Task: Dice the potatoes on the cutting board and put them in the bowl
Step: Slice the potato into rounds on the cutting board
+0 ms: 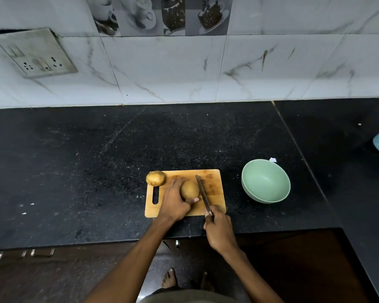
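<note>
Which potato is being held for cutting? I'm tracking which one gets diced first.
The potato at the board's middle: the left hand grips it beside the knife. The other potato sits untouched at the far-left corner.

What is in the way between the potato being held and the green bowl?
Only the knife, held in the right hand. Its blade lies just right of the potato that the left hand grips. Beyond it, bare cutting board and dark counter lead to the empty bowl.
</note>
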